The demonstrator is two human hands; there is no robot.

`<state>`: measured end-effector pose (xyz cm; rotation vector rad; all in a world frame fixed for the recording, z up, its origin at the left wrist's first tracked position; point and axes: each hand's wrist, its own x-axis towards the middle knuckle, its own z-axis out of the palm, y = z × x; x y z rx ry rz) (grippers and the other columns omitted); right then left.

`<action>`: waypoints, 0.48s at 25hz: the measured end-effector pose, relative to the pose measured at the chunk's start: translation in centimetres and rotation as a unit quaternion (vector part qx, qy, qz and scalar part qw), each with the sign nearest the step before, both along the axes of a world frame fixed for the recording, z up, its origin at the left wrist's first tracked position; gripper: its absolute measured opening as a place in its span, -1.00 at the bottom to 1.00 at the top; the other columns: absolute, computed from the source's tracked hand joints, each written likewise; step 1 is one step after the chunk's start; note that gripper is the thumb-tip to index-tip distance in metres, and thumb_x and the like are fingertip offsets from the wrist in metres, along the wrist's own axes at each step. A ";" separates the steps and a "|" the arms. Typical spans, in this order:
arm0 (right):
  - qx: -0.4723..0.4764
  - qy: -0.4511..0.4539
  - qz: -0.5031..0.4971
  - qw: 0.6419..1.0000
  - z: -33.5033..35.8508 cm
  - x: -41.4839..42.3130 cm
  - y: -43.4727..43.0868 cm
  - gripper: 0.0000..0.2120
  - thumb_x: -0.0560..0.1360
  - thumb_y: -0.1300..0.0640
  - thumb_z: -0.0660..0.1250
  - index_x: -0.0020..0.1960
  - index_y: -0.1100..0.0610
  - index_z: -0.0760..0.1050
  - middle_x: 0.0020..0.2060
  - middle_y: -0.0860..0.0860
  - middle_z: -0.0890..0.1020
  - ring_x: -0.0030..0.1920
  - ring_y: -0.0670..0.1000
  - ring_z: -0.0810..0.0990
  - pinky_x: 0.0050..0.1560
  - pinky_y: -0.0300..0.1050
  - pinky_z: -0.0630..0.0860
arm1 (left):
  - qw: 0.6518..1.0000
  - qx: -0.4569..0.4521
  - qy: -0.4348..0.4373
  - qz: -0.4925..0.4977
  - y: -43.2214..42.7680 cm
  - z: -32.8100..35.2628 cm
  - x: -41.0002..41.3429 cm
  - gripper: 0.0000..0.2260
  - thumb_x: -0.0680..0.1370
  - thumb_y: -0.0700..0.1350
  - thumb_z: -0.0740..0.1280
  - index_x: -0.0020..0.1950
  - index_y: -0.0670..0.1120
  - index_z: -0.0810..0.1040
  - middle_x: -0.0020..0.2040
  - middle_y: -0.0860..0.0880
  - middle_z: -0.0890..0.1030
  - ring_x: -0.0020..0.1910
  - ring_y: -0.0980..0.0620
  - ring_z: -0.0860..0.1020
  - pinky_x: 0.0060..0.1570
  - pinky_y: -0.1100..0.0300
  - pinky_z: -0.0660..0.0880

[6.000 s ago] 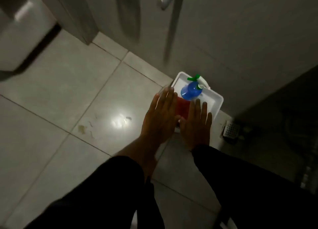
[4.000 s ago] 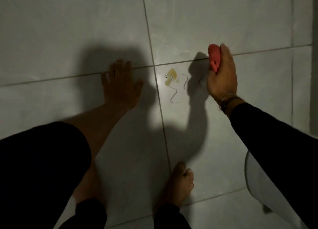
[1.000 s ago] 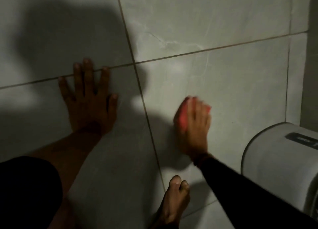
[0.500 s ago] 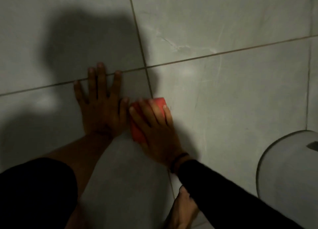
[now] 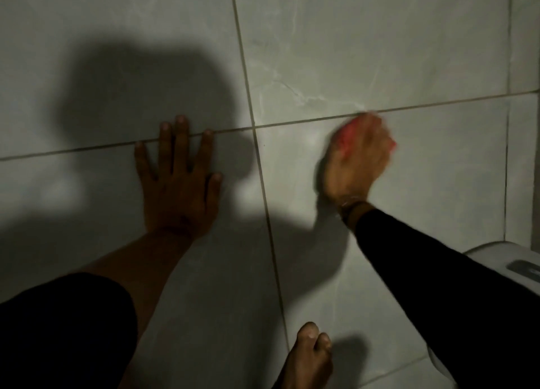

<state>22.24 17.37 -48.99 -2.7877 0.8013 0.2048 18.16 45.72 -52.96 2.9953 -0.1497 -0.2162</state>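
Left hand [image 5: 178,184]: flat on the floor [image 5: 409,52], palm down, 5 fingers spread, fingertips across a grout line [image 5: 292,123].
Reason for that placing: most likely a prop for the crouched body while the other arm works.
Left grip: wide, holding nothing.
Right hand [image 5: 356,161]: on top of the sponge [image 5: 346,136], smeared by motion blur, just below the same grout line and right of the crossing where 4 tiles meet.
Right grip: narrow, fingers curled over the sponge and pinning it to the tile.
Reason for that hold: with the palm on top, arm weight goes straight down into the tile; by judgement a scrubbing stroke under way.
Sponge, place: under the right palm and fingers, touching the floor, well apart from the left hand.
Sponge, look: red, seen only in slivers between the fingers and at the far edge; outline and texture lost to blur; probably soft and squashed under the press.
Floor: pale marbled tiles with thin dark joints and a glossy patch of light between the 2 hands; no stain to be made out.
Sleeve [image 5: 423,266]: black, on the right arm, with a dark band at the wrist.
Foot [image 5: 309,356]: bare, at the bottom edge, beside the lengthwise joint, toes pointing toward the hands.
White unit [image 5: 496,260]: rounded, at the right edge, partly behind the sleeve; kind unclear.
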 end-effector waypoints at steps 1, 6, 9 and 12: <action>-0.008 -0.009 0.152 0.988 -0.5 -1.8 2.5 -0.27 0.66 -0.11 -0.01 0.74 0.23 0.06 0.74 0.25 0.12 0.74 0.30 0.05 0.74 0.31 -0.21 | 1.000 0.000 0.001 0.000 0.0 0.0 0.0 -0.34 0.68 0.19 0.07 0.77 0.04 0.07 0.78 -0.18 -0.03 0.76 -0.25 -0.03 0.62 -0.43 -0.10; -0.029 0.073 0.413 0.907 -0.9 -14.5 1.6 -0.17 0.61 -0.22 0.19 0.75 0.04 -0.02 0.75 0.15 0.08 0.75 0.21 -0.04 0.74 0.33 -0.13 | 1.000 -0.009 -0.011 -0.003 0.3 -0.4 -0.1 -0.34 0.67 0.19 0.07 0.76 0.05 0.06 0.78 -0.18 -0.02 0.75 -0.26 0.00 0.60 -0.46 -0.04; 0.010 0.058 0.109 0.992 -0.1 -14.0 -2.8 -0.21 0.60 -0.10 0.12 0.75 0.18 0.03 0.75 0.22 0.08 0.75 0.28 -0.05 0.71 0.44 -0.05 | 1.000 0.009 -0.010 -0.009 0.1 -0.7 0.1 -0.34 0.67 0.20 0.06 0.76 0.08 0.01 0.78 -0.18 -0.04 0.75 -0.26 -0.02 0.60 -0.46 -0.05; 0.052 0.044 -0.013 0.998 0.7 -13.6 2.1 -0.23 0.61 -0.10 0.07 0.74 0.20 0.06 0.74 0.23 0.08 0.74 0.34 0.00 0.70 0.45 -0.06 | 1.000 0.008 0.018 -0.009 -0.1 0.2 0.0 -0.34 0.69 0.19 0.05 0.77 0.05 0.00 0.77 -0.22 -0.05 0.75 -0.31 -0.04 0.60 -0.46 -0.08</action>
